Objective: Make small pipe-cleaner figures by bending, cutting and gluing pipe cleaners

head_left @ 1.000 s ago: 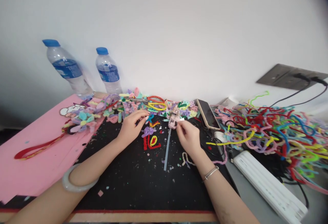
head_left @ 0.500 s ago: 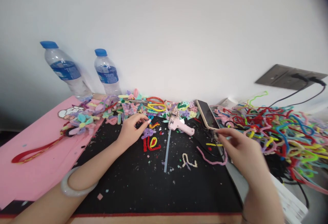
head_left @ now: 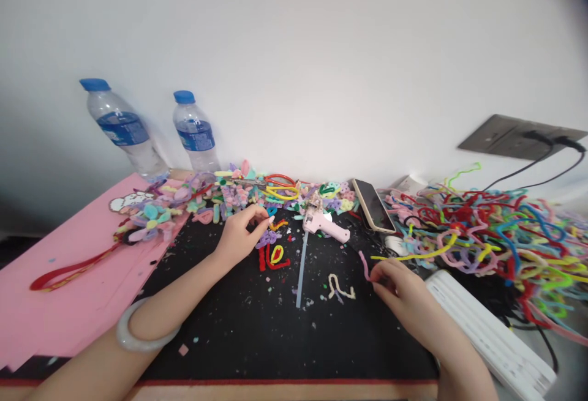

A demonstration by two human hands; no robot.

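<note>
My right hand (head_left: 400, 294) is closed at the right side of the black mat, its fingertips on a pink pipe cleaner (head_left: 364, 265). One end of that pipe cleaner sticks out to the left; the rest is hidden by the hand. A yellow pipe cleaner (head_left: 413, 257) runs just behind my knuckles. My left hand (head_left: 241, 236) hovers left of centre with thumb and forefinger curled together beside a small blue loop (head_left: 272, 212). What sits between those tips is hidden. Near them lie a purple fuzzy piece (head_left: 268, 239) and red and yellow bent pieces (head_left: 275, 257).
A pink glue gun (head_left: 327, 227) with a long glue stick (head_left: 301, 278) lies mid-mat, near a cream bent piece (head_left: 340, 288). Behind are scissors (head_left: 281, 191), a phone (head_left: 374, 205) and two bottles (head_left: 197, 138). Tangled pipe cleaners (head_left: 505, 236) and a white power strip (head_left: 491, 333) lie right.
My right hand has come toward me from near the phone and taken hold of the pink pipe cleaner. More of the yellow pipe cleaner and power strip shows. My left hand has hardly moved.
</note>
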